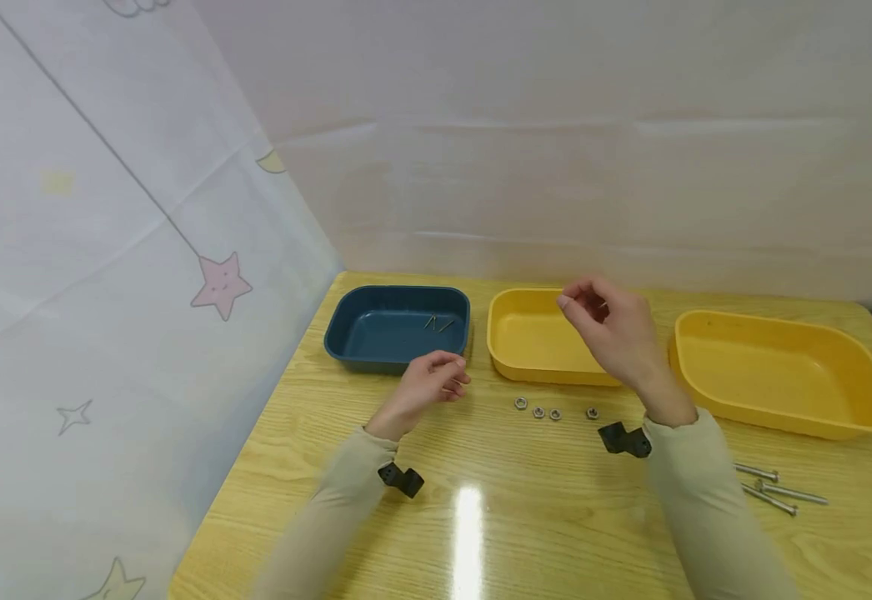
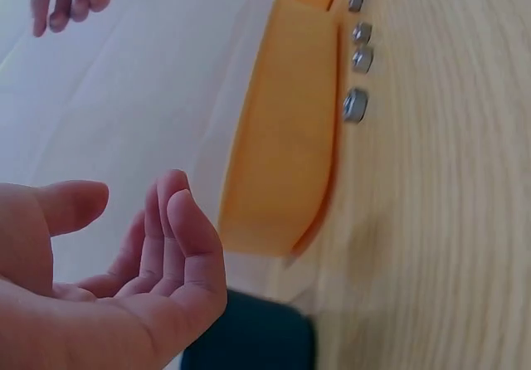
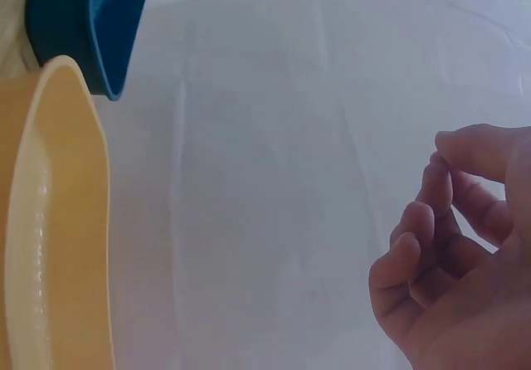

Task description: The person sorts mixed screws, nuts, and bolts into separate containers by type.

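My right hand [image 1: 619, 333] is raised over the right part of the middle yellow tray [image 1: 529, 337]. Its thumb and index fingertip meet, and the right wrist view shows nothing between these fingertips [image 3: 452, 144]. My left hand [image 1: 424, 387] hovers by the front right corner of the dark blue tray [image 1: 364, 329]. Loosely bent, with the thumb apart, the left fingers [image 2: 199, 241] hold nothing. Several steel nuts [image 1: 521, 403] lie in a loose row before the middle tray. A few thin brass-coloured pins [image 1: 446, 326] lie inside the blue tray.
Another yellow tray [image 1: 774, 375] stands at the right, with long steel bolts [image 1: 792, 493] on the wooden table [image 1: 541, 517] in front of it. Pale sheeting [image 1: 593, 192] hangs behind the trays and along the left side. Each sleeve carries a black wrist mount [image 1: 401, 480].
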Motion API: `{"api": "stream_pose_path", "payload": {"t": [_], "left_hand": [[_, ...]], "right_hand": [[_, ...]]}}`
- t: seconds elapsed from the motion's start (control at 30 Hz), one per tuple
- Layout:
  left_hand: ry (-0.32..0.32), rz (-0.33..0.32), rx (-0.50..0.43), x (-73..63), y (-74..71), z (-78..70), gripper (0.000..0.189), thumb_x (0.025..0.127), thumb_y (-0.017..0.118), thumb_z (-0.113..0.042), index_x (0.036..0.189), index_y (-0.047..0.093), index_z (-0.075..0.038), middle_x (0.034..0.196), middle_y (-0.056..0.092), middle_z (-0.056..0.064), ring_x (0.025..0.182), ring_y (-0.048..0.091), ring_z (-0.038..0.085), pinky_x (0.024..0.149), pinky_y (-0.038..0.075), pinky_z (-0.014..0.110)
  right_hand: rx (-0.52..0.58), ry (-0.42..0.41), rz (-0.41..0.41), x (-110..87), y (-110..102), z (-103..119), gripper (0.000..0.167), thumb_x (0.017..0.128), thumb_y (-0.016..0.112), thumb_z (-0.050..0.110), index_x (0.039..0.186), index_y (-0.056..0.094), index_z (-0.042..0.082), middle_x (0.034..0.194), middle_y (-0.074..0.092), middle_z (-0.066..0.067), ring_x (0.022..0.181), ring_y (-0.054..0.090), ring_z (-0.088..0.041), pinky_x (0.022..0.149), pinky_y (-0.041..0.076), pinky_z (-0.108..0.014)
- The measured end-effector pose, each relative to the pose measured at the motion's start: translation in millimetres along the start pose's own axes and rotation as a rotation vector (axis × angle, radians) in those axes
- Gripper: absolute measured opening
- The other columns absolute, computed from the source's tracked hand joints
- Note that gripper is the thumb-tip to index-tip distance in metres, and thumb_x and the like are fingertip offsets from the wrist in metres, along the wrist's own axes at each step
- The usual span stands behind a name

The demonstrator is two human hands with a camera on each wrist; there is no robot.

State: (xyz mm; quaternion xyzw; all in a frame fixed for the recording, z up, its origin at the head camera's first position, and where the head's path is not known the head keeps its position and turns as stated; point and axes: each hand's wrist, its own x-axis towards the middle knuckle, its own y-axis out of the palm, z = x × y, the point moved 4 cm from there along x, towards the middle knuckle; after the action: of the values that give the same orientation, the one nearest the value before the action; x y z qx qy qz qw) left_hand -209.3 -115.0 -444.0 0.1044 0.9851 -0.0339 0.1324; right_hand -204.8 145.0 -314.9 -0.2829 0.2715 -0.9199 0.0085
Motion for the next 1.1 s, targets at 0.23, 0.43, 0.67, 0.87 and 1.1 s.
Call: {"api": "stream_pose_path", "payload": {"t": [0.23,0.43,0.67,0.87,1.1], "left_hand": [[-0.082,0.007,-0.069,15.6,25.7,16.8,0.04,0.1,0.052,-0.021,0.131,0.048,0.006,0.107,0.064,0.016,0.083,0.065,0.018,0.086,0.055,0.038],[-0.119,-0.028,-0.261,30.3,37.9,32.7,0.039,0.101,0.05,-0.019,0.131,0.045,0.006,0.1,0.062,0.009,0.079,0.064,0.013,0.076,0.055,0.026],[-0.125,-0.063,-0.41,43.2,48.3,41.6,0.027,0.1,0.052,-0.021,0.116,0.053,0.001,0.086,0.059,0.001,0.071,0.061,0.011,0.067,0.05,0.022],[-0.124,-0.065,-0.478,48.6,52.6,44.3,0.012,0.099,0.055,-0.021,0.098,0.056,-0.009,0.084,0.06,0.001,0.072,0.06,0.013,0.066,0.05,0.023],[-0.127,-0.066,-0.506,51.1,53.6,45.3,0.009,0.098,0.056,-0.019,0.093,0.057,-0.012,0.084,0.061,0.001,0.072,0.059,0.013,0.065,0.048,0.022]], "right_hand": [[0.081,0.138,-0.04,-19.1,-17,-17,0.016,0.097,0.06,0.019,0.103,0.065,0.005,0.089,0.06,0.003,0.074,0.051,-0.01,0.066,0.041,-0.016],[0.278,0.239,-0.052,-43.4,-17,-42,0.015,0.097,0.059,0.015,0.102,0.062,0.001,0.084,0.058,0.007,0.07,0.052,-0.014,0.061,0.045,-0.019],[0.394,0.234,0.165,-69.1,6,-68,0.015,0.098,0.056,0.012,0.105,0.06,-0.001,0.091,0.061,0.003,0.079,0.058,-0.012,0.074,0.052,-0.019],[0.331,0.264,0.358,-82.1,37,-86,0.015,0.097,0.06,0.02,0.107,0.064,0.01,0.099,0.064,-0.003,0.084,0.06,-0.009,0.072,0.052,-0.026],[0.282,0.323,0.449,-86.7,71,-99,0.02,0.093,0.065,0.014,0.109,0.065,0.003,0.103,0.065,-0.015,0.083,0.057,-0.016,0.073,0.048,-0.025]]}}
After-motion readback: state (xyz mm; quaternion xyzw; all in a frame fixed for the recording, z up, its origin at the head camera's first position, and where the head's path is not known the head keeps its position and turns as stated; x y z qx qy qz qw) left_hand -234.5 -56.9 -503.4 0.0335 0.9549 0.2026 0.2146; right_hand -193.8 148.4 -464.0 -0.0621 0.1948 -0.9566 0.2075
